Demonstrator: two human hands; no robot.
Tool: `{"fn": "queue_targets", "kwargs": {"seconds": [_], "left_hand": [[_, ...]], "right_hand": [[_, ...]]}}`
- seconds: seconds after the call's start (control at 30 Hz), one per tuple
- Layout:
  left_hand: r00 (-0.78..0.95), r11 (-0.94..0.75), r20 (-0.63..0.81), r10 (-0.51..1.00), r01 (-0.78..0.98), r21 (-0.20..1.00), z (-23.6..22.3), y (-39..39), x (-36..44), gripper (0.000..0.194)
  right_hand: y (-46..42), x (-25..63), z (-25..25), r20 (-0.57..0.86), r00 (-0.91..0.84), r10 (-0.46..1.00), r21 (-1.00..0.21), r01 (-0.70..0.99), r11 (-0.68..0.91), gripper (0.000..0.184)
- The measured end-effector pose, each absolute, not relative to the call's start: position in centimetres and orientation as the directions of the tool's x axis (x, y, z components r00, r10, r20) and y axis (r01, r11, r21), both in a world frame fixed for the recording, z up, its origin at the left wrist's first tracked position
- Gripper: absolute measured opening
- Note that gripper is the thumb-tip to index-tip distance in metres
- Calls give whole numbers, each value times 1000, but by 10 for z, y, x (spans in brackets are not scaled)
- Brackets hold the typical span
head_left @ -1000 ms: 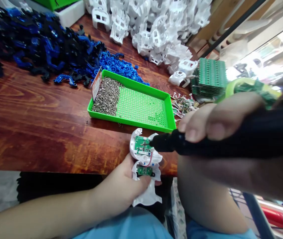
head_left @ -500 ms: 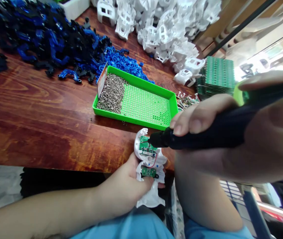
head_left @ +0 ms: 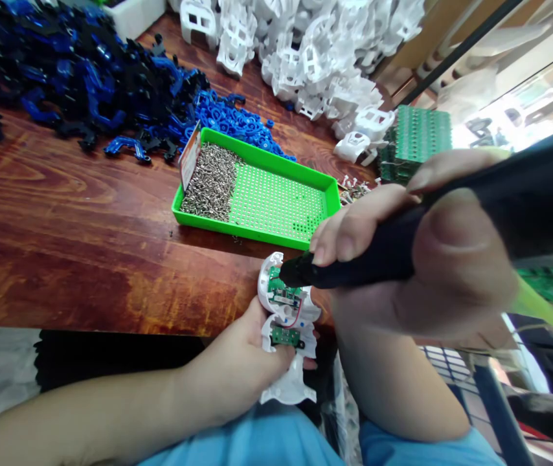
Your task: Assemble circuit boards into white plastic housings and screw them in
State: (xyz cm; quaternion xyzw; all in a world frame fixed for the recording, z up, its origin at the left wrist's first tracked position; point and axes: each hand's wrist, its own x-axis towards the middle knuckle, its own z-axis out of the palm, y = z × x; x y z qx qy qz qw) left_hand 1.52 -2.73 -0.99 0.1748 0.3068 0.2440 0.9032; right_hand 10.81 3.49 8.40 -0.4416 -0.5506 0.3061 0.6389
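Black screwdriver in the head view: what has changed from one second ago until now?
The right hand slid its grip forward along the black screwdriver, closer to the tip. The tip stayed on the upper green board of the white shell. The left hand kept its hold on the shell, and the green tray did not move.

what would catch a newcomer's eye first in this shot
Front and centre, the right hand grips a black electric screwdriver, its tip on the green circuit board of a white plastic shell held by the left hand at the table edge. Behind sits a bright green tray with a heap of screws. Heaps of blue and black parts and white shells line the far side.
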Motion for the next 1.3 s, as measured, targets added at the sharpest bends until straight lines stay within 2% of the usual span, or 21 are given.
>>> {"fn": "queue_targets", "kwargs": {"seconds": [0.17,0.3,0.4,0.5,0.6,0.73,1.0,1.17,1.3], "left_hand": [[684,790,-430,589,-375,484,-13,-30,16,52],[690,798,-439,576,-356,487,-13,-29,15,50],[707,829,-466,532,-321,458,-12,-26,13,52],[716,845,-472,514,-329,421,-13,-24,11,51],[707,848,-480,520,-358,391,-13,-26,9,46],[691,849,-499,523,-376,370,-12,-27,9,41],[691,851,-499,523,-388,355,-11,-26,9,44],[690,849,-498,525,-388,358,-13,-27,8,44],[690,838,-478,543,-415,353,-17,-27,10,43]], "right_hand": [[39,116,66,491,190,850,-854,-86,513,40],[36,125,61,489,138,861,-850,-146,506,27],[39,139,62,575,151,804,-801,-99,591,16],[56,155,61,661,286,694,-718,-29,696,9],[84,168,53,690,394,607,-687,96,720,9],[113,176,39,694,375,615,-701,157,695,16],[114,178,30,667,356,655,-735,173,655,18],[120,180,24,730,337,595,-670,181,720,30],[123,181,24,736,371,565,-656,188,731,26]]}}
